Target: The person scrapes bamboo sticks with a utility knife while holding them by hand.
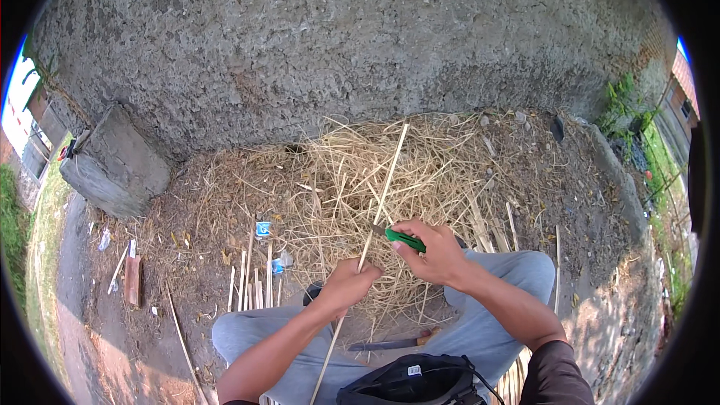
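Observation:
A long, thin bamboo strip [391, 167] slants from my lap up over the straw-like shavings. My left hand [351, 285] is closed around its lower middle, with the tail running down past my left leg. In my right hand [435, 253] is a green-handled knife [406, 239], gripped with the fingers wrapped round the handle. Its short dark blade meets the strip just above my left hand. A heap of pale, curly bamboo shavings [352, 172] lies beyond both hands. Between my crossed legs rests a second, longer knife [386, 344] with a dark blade.
A rough grey wall [360, 45] rises at the back. Cut strips [259, 285] lie by my left knee, near blue-and-white wrappers [263, 229]. A concrete block [120, 165] stands far left, a brick piece [133, 280] nearer. A black bag [412, 382] sits in my lap.

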Motion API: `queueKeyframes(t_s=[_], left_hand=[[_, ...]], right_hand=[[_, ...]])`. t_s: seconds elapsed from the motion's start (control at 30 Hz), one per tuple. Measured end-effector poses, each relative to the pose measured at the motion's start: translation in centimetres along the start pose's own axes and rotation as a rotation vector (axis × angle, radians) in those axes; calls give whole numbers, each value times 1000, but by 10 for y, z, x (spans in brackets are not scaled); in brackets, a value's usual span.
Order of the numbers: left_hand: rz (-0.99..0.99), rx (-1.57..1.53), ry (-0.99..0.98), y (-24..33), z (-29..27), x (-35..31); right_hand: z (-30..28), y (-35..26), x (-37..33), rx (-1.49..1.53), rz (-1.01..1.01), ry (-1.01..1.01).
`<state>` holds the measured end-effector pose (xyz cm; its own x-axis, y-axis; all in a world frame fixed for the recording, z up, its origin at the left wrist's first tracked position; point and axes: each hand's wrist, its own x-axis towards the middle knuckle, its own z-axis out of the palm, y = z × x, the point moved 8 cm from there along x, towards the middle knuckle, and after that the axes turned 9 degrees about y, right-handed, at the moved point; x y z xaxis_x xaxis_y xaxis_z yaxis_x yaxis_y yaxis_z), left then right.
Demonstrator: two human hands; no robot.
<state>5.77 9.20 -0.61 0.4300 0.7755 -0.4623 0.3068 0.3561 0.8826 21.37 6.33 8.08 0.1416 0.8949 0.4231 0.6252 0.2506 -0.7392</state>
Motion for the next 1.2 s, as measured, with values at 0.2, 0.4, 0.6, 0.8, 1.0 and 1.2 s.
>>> queueKeyframes(t_s=[0.2, 0.4, 0.6, 0.8, 1.0, 1.2], left_hand=[[88, 281, 67, -1, -5, 1], [234, 378, 154, -3, -3, 3], [219, 469, 162, -11, -1, 9], [189, 496, 153, -13, 3, 10], [216, 537, 188, -1, 8, -3], [248, 605, 281, -1, 6, -12]], right_hand=[[4, -11, -5, -32, -207, -1], [13, 0, -12, -51, -193, 16], [21, 9, -16, -14, -72, 44], [18, 15, -21, -76, -219, 66], [14, 14, -21, -7, -166, 84], [13, 16, -22, -8, -177, 94]])
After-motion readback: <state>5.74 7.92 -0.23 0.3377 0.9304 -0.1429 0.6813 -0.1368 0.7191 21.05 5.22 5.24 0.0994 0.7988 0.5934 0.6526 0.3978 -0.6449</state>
